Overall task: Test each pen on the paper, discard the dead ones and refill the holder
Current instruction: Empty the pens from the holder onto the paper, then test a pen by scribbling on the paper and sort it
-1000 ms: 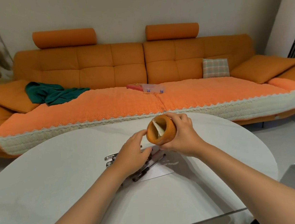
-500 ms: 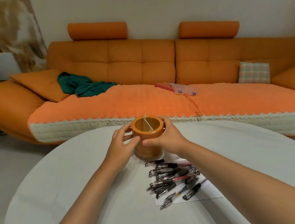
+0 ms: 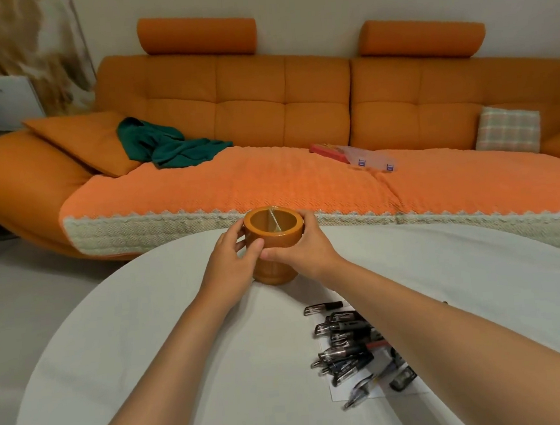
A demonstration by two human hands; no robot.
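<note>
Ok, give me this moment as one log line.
holder: upright on table, empty | left hand: grips holder | right hand: grips holder | pens: heaped on paper

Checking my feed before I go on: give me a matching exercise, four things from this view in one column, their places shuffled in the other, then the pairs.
1. holder
2. pens
3. green cloth
4. checked cushion

A. heaped, mostly on the paper
B. right end of the sofa, against its backrest
C. left part of the sofa
D. upright, gripped by the left hand and right hand

Pairs: 1-D, 2-A, 3-C, 4-B
</note>
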